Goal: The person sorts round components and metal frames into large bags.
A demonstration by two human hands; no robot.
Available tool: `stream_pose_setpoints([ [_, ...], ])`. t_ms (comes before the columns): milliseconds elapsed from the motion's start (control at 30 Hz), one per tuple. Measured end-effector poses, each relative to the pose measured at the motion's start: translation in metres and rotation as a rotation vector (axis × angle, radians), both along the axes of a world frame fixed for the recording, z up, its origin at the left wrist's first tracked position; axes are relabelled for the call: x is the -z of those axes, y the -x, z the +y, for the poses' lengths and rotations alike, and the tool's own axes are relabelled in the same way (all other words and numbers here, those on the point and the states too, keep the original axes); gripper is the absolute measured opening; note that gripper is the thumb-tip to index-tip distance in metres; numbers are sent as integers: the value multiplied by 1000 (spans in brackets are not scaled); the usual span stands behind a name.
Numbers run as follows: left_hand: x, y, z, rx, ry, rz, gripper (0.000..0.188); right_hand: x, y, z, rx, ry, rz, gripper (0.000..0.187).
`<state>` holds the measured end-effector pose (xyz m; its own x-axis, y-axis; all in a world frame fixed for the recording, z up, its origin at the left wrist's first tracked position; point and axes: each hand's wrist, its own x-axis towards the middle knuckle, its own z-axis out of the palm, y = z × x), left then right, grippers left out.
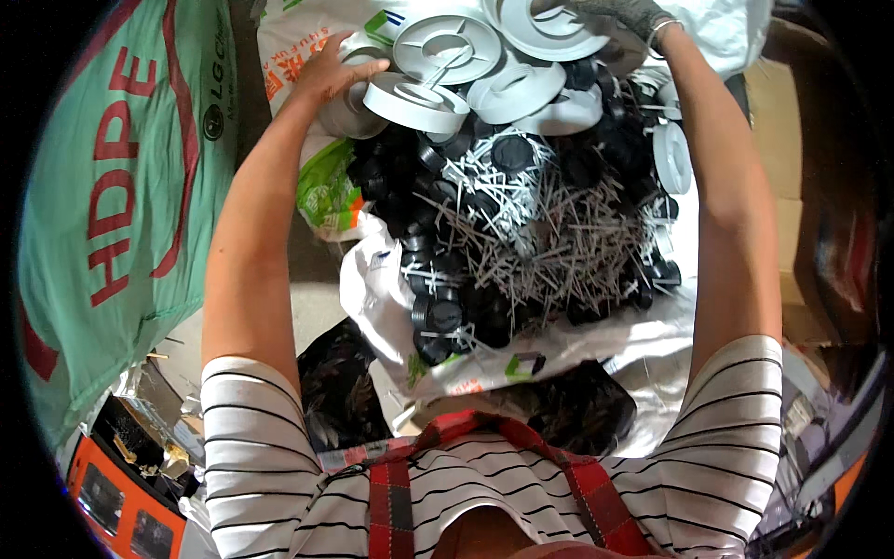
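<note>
My left hand point(337, 74) is bare and rests at the left side of a heap of pale plastic parts, thumb spread toward a spoked round disc point(447, 47). Beside the thumb lies a shallow white ring-shaped part point(414, 110). At the top edge my right hand point(638, 17), in a dark glove, reaches over a large white disc point(549, 33); its fingers are partly cut off by the picture's edge. Below the discs lie many black round caps point(438, 314) and a mound of thin pale plastic sticks point(549, 238), all on a white printed sack point(372, 279).
A big green sack point(140, 158) stands at the left. Brown cardboard point(778, 140) is at the right. At the lower left an orange object with dark panels point(121, 503) sits near assorted scraps. Dark patterned cloth point(340, 387) shows below the sack.
</note>
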<state>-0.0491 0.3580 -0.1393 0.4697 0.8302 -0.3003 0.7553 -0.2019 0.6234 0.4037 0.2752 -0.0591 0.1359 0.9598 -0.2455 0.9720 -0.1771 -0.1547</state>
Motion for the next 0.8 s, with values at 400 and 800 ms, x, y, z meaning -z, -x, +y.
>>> stream_pose_setpoints([
  [400, -20, -56, -84, 447, -81, 133, 52, 56, 46, -82, -547, 165, 462, 37],
  [800, -114, -12, -391, 557, -302, 105, 34, -34, 98, -392, -190, 372, 755, 28],
])
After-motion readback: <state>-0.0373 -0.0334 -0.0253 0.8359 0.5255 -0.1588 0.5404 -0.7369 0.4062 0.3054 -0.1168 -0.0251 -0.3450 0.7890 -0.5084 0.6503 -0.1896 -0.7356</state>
